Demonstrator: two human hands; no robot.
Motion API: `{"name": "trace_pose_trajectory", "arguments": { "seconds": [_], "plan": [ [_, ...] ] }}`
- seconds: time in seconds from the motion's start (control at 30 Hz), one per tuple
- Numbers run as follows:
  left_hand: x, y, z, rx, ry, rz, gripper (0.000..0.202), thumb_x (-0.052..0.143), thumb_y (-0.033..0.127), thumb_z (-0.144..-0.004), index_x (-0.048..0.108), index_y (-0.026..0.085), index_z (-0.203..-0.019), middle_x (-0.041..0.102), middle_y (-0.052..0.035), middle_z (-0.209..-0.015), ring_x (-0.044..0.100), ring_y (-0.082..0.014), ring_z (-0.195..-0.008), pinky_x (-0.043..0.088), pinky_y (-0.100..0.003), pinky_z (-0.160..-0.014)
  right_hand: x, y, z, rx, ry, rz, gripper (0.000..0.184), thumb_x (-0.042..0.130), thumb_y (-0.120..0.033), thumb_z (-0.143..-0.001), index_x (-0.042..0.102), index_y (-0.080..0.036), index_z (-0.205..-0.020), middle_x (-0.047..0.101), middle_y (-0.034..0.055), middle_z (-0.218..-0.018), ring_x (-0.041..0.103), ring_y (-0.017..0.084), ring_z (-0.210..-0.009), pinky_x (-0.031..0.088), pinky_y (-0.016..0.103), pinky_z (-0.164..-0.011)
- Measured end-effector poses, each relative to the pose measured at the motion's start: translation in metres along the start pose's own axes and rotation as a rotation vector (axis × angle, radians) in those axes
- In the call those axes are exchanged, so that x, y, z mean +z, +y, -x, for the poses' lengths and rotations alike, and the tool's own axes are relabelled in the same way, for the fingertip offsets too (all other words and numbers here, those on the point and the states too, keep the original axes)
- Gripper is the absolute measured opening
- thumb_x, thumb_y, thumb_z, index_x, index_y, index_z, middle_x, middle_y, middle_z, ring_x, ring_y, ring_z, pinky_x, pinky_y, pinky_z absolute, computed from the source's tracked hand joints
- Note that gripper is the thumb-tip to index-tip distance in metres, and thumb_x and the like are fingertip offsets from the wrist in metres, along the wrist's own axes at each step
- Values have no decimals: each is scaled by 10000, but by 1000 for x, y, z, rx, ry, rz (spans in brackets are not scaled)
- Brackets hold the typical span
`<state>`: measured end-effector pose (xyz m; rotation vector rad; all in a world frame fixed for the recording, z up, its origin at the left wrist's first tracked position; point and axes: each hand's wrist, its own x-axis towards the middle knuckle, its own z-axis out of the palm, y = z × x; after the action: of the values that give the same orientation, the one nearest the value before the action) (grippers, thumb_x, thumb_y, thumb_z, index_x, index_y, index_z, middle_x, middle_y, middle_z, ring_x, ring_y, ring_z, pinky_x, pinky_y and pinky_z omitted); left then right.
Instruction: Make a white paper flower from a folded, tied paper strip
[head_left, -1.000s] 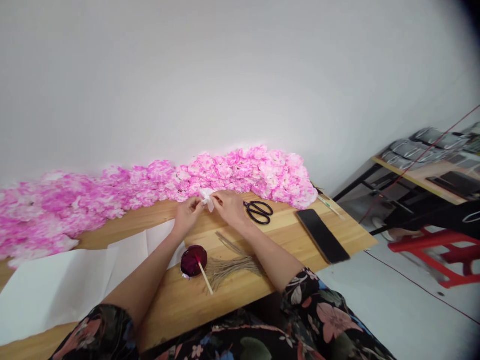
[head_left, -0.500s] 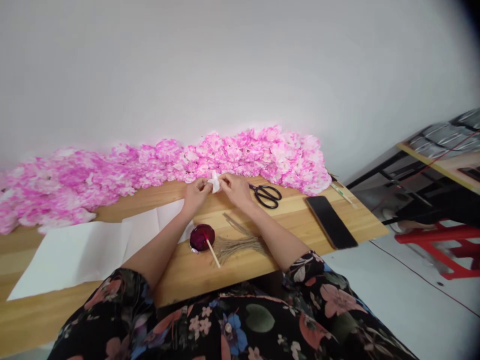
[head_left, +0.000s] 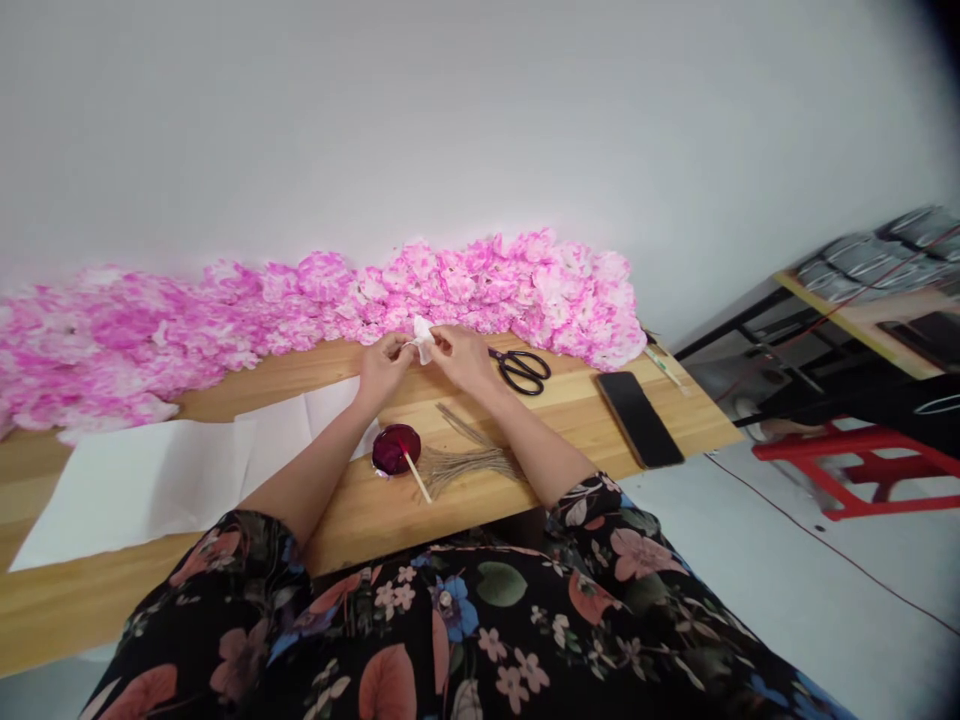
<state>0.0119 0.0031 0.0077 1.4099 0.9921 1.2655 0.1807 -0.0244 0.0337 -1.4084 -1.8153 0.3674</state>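
The likeliest trouble lies with the white tissue (head_left: 422, 338), which is at the middle of the frame, just in front of the pink flowers (head_left: 450, 290). It looks thin, so a hard pinch or an uneven pull between the two hands could tear or crush it, and a loose one could let it slip. Lower down, near the centre, the stick (head_left: 418, 476) leans out of the dish (head_left: 388, 456) of dark red liquid; a forearm or sleeve dropping onto its free end could tip the dish and stain the white paper (head_left: 127, 480) at lower left. The wires (head_left: 472, 462), right of the dish, run in beside the right forearm and could be swept askew if it swings.

The left hand (head_left: 385, 370) has its thumb and fingers drawn together at the tissue's left edge, with hardly any gap. The right hand (head_left: 463, 358) pinches the tissue from the other side, fingers nearly closed; the exact contact is too small to make out.
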Motion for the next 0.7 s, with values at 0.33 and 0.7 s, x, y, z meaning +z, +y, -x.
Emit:
{"name": "trace_pose_trajectory", "arguments": {
  "seconds": [0.33, 0.7],
  "plan": [
    [-4, 4, 1, 120, 53, -313, 145, 691, 300, -798, 632, 204, -889, 696, -27, -837, 622, -179, -758, 479, -297, -762, 11, 6, -1, 213, 36, -491, 189, 602, -337, -875, 705, -180, -866, 729, 11, -845, 637, 178, -798, 472, 283, -777],
    [-4, 9, 4, 263, 55, -482, 93, 665, 297, -824, 698, 212, -806, 701, -48, -816, 602, -223, -807, 447, -334, -821, 8, -9, 8, 22, 36, 11, 209, 573, -276, -954, 750, -213, -864, 726, 23, -815, 622, 182, -795, 411, 291, -785]
  ]
}}
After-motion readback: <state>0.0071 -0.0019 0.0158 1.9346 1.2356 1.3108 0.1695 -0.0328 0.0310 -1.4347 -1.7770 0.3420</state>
